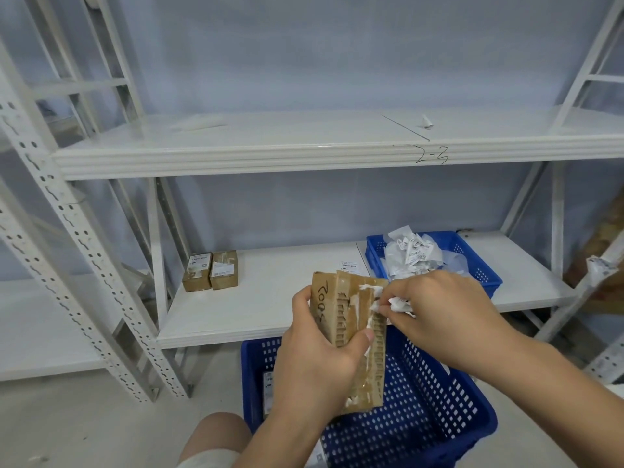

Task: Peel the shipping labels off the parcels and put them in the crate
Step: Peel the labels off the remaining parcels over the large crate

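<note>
Your left hand (317,363) grips a parcel (341,309) over the floor crate (429,400); your right hand (439,305) pinches a label scrap (400,304) on it. Peeled labels (412,255) fill the shelf crate (479,265). Two parcels (210,270) at the shelf's (270,298) left edge await peeling.

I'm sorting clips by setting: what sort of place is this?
Probably a warehouse or parcel storeroom: white slotted metal shelving marked "2-3", small cardboard parcels on the lower shelf, and a blue crate heaped with peeled labels.

White shelf (270,298), two parcels (210,270), blue crate (486,265)
</note>
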